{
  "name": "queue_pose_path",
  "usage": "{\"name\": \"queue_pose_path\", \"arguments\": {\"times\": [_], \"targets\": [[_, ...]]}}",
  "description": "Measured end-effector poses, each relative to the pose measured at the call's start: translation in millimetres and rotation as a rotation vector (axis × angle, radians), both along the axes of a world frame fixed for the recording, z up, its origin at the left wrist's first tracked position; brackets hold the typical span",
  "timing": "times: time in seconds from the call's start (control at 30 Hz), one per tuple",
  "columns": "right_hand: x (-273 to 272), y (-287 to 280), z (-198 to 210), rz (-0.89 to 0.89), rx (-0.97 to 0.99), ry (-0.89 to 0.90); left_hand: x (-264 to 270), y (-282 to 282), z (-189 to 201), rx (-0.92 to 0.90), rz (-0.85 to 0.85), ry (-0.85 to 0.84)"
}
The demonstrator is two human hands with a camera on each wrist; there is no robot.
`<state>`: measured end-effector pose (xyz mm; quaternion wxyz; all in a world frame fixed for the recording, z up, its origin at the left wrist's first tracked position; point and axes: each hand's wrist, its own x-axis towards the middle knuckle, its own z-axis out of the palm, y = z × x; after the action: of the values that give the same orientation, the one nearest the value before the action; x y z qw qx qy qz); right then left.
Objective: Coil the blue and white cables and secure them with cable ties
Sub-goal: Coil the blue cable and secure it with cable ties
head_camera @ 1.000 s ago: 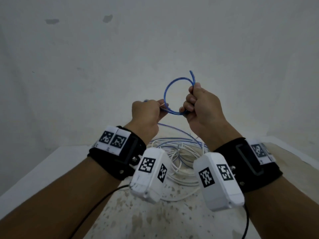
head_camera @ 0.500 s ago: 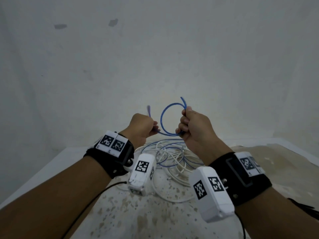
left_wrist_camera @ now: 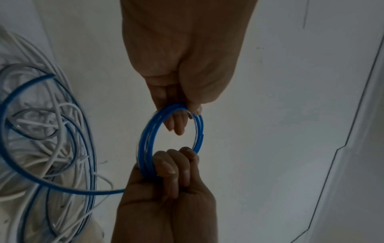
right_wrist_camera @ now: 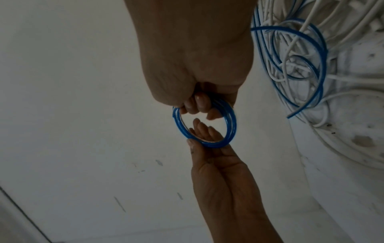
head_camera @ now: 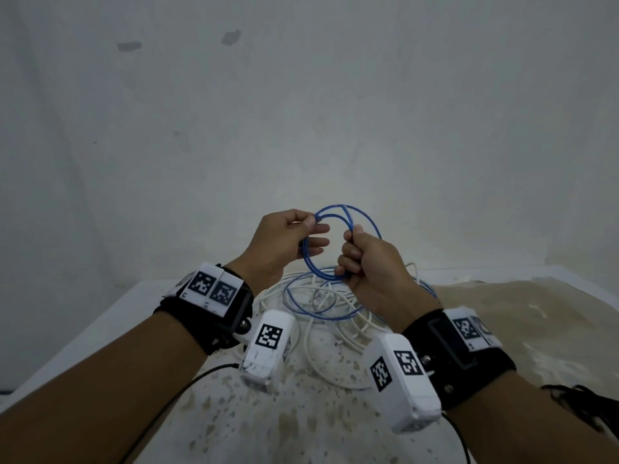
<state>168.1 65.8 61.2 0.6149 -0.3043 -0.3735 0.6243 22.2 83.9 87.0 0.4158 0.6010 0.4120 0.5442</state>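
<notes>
Both hands hold a small coil of blue cable (head_camera: 340,243) above the counter (head_camera: 100,324), left hand (head_camera: 279,244) pinching it between thumb and fingers, right hand (head_camera: 371,266) fisted round it, over loose white cable (head_camera: 321,360).

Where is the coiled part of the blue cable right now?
In the head view, centre frame, the blue cable coil is held up between the left hand and right hand, above the loose white cable on the table.
</notes>
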Motion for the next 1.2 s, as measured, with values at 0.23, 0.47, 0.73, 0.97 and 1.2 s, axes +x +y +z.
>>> {"name": "queue_pose_path", "arguments": {"times": [0.23,0.47,0.73,0.97,1.2], "targets": [[3.3,0.2,-0.4,0.057,0.022,-0.005,-3.2,-1.7,5.0,-0.053,-0.082,0.003],[6.5,1.9,-1.9,0.128,0.05,-0.039,-2.9,-2.7,7.0,-0.039,-0.082,0.004],[10.1,1.0,-3.0,0.144,0.079,-0.104,-9.1,-2.2,6.1,0.005,-0.105,0.035],[11.6,-1.5,0.5,0.226,0.087,-0.138,-14.9,-4.2,18.4,-0.057,-0.197,0.106],[8.4,-1.4,1.2,0.221,0.098,-0.255,-17.0,-7.6,25.3,-0.097,-0.269,0.183]]}}
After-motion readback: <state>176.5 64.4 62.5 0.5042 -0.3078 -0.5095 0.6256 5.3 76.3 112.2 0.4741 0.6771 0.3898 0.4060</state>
